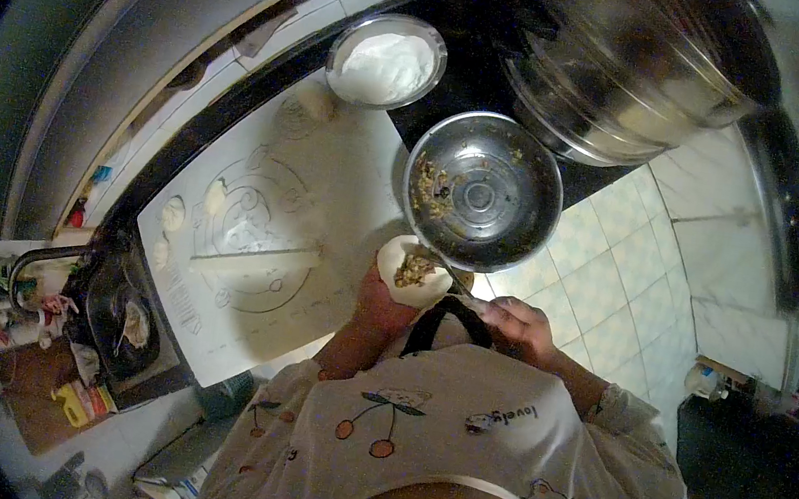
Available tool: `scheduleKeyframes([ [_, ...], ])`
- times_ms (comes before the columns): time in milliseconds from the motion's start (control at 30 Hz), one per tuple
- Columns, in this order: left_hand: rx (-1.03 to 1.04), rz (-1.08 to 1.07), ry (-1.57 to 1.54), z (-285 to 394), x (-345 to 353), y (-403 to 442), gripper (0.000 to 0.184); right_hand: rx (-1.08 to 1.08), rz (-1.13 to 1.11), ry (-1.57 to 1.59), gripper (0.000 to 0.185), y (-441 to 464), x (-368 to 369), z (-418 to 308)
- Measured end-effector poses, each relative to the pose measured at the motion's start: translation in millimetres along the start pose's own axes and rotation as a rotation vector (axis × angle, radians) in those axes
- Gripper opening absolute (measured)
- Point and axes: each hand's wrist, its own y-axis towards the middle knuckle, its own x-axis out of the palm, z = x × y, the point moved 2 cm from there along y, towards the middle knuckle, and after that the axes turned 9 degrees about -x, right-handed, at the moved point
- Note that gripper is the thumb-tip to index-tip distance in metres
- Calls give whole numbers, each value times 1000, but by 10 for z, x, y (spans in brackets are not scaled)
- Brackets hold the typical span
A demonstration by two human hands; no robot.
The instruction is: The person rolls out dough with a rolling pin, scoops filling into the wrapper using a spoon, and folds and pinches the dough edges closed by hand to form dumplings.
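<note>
On my left hand (379,302) rests a round white dough wrapper (430,293), cupped by fingers mostly hidden beneath it. Chopped filling (414,270) lies in the wrapper's middle. My right hand (522,332) is closed around a thin utensil (460,286) that slants toward the wrapper; its kind is unclear. Just beyond both hands is a metal bowl (483,230), with bits of filling stuck mostly along its left side.
A rolling pin (257,261) and dough pieces (173,214) lie on the pale mat (349,172) at left. Behind it stands a bowl of white powder (391,62). A large metal steamer (635,69) occupies the back right. The sink (123,314) is far left.
</note>
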Motion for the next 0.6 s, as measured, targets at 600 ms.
scheduleKeyframes([
  [600, 79, 103, -181, -376, -5, -24, 66, -605, 271, -736, 17, 287, -211, -477],
])
